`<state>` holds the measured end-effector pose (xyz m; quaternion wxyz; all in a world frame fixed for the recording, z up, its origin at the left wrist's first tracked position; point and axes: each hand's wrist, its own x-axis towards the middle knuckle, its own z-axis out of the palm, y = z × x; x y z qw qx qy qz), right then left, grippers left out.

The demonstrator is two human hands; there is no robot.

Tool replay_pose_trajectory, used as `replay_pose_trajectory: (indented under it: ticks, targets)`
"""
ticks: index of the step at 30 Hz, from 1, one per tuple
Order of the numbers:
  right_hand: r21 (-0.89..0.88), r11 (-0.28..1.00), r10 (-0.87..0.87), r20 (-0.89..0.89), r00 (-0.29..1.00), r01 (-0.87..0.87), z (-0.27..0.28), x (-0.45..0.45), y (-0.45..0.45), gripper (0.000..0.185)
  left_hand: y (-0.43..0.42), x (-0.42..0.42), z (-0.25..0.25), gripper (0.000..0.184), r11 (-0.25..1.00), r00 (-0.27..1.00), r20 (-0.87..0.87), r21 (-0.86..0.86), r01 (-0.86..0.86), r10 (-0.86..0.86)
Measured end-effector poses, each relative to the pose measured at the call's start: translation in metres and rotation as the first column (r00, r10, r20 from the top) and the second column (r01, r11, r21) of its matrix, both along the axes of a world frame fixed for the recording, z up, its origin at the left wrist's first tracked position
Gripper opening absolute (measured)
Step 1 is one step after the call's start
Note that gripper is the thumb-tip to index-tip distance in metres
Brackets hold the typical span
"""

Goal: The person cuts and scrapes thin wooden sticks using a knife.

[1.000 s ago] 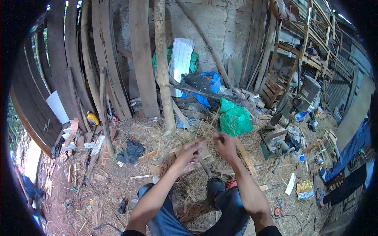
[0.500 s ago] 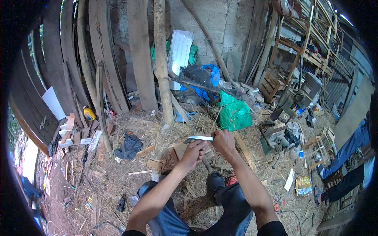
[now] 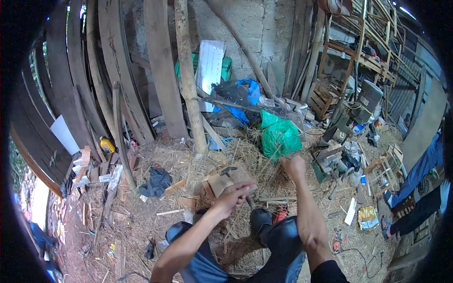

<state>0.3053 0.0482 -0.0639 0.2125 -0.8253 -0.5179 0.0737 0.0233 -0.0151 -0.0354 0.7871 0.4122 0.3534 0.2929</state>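
Observation:
My left hand (image 3: 231, 197) is in front of me, its fingers curled together over the near edge of a wooden block (image 3: 218, 183). Whatever they may grip is hidden. Farther right and higher, my right hand (image 3: 294, 167) is closed in a fist just below a green plastic bag (image 3: 279, 137). Motion smears that fist, and I cannot make out what is in it. A hammer (image 3: 229, 170) lies on the block with its head at the far side; my left hand covers part of its handle. The shiny strip seen earlier does not show clearly.
My knees and a dark shoe (image 3: 260, 220) are below the hands. A wooden post (image 3: 189, 85) rises ahead. Black plastic (image 3: 156, 181) lies left, and a yellow bottle (image 3: 107, 145) stands beyond it. At right are a vise-like metal tool (image 3: 330, 162) and another person's legs (image 3: 415, 174).
My hands have separated: the right moved right, the left slightly down. The shiny strip between them is no longer distinguishable. The hammer head and block are now more exposed.

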Motion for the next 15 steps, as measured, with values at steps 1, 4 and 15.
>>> replay_pose_trajectory:
  ticks: [1,4,15]
  targets:
    - [0.031,0.993,-0.111,-0.052,0.992,0.112,-0.029,0.016,0.004,0.044,0.002,-0.004,0.0,0.036,1.0,0.999,0.036,-0.008,-0.001,0.002]
    - [0.087,0.991,-0.1,-0.068,0.993,0.105,-0.033,0.012,-0.002,0.042,0.018,-0.005,0.005,0.038,0.991,0.993,0.068,-0.105,-0.086,0.094]
    - [0.145,0.888,0.427,0.093,0.899,-0.437,0.02,-0.097,-0.014,0.025,0.023,0.01,-0.003,0.033,0.994,0.975,0.194,-0.053,-0.1,0.109]
